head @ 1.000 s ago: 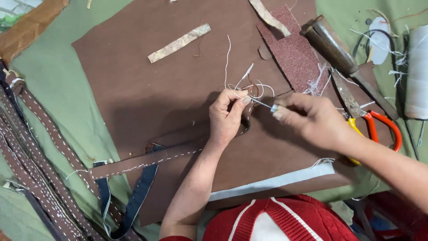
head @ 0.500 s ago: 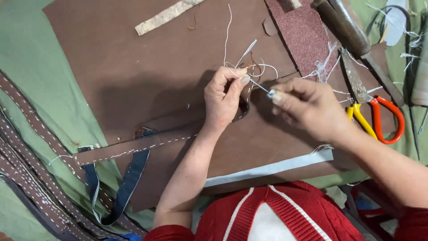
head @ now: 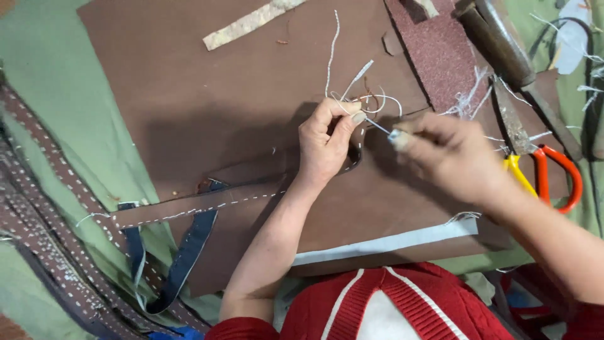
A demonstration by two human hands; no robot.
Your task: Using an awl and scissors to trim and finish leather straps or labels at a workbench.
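I see the fingers [head: 352, 119] of my left hand [head: 327, 148] pinched together on a loop of white thread [head: 377, 101], and that hand rests on the end of a brown stitched strap [head: 207, 204] where its curved tip lies on the big brown leather sheet [head: 207, 94]. My right hand [head: 450, 157] sits just right of the left one, its fingers clenched around a thin needle [head: 377, 126] whose point runs toward my left fingertips; the right hand is blurred, so I take it for a needle, though it could be a fine awl. The thread loops just beyond both hands and one loose end trails farther up the sheet.

The strap runs from under my left hand out to the left, its white stitches showing along the edge, and it crosses a dark blue strip [head: 185, 261] that curls nearer to me. At the near edge of the sheet lies a pale blue-grey band [head: 384, 242]. To the right, orange-handled scissors [head: 553, 179] lie just past my right wrist, with a dark metal tool [head: 497, 41] beyond them at the far right. A rough maroon piece [head: 437, 56] lies at the far side beside a tangle of thread ends, and a pale speckled strip [head: 251, 24] lies at the far edge. A bundle of stitched brown straps [head: 44, 189] runs down the left side on the worktop's green cloth [head: 56, 69].
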